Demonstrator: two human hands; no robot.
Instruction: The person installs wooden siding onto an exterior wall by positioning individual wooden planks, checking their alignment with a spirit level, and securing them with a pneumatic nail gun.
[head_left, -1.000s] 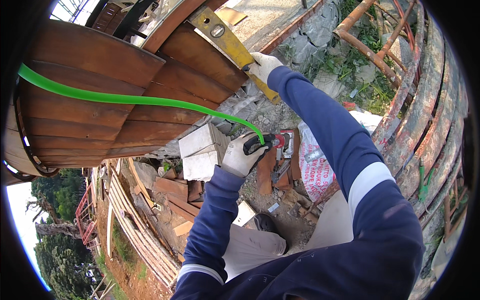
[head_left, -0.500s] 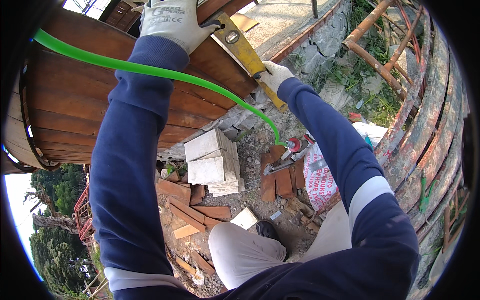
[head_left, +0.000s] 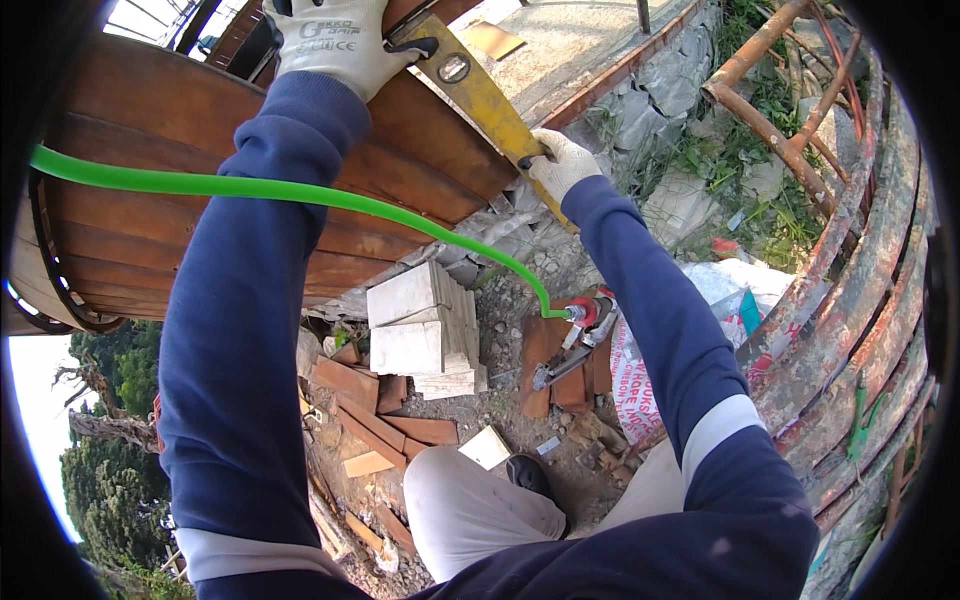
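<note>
A yellow spirit level (head_left: 487, 98) lies slantwise along the end of the reddish-brown wooden boards (head_left: 150, 150). My right hand (head_left: 563, 163), in a white knit glove with dark fingertips, grips it near its lower end. My left hand (head_left: 335, 40), gloved the same way, spreads over the boards at the top; its thumb rests on the level's upper end. The upper picture edge cuts off some of its fingers. A bright green hose (head_left: 300, 192) crosses in front of my left sleeve and runs down to a red-and-metal power tool (head_left: 590, 315) on the ground.
White tiles (head_left: 410, 315) are stacked below the boards. Loose reddish-brown pieces (head_left: 385, 430) litter the rubble around my feet. A printed white sack (head_left: 632, 385) lies by the tool. Rusty metal pipes (head_left: 770, 120) and thick curved bars (head_left: 850, 330) stand to the right.
The view has shifted slightly, and the hose now hangs lower across my left sleeve. Both hands keep their places on the level and boards.
</note>
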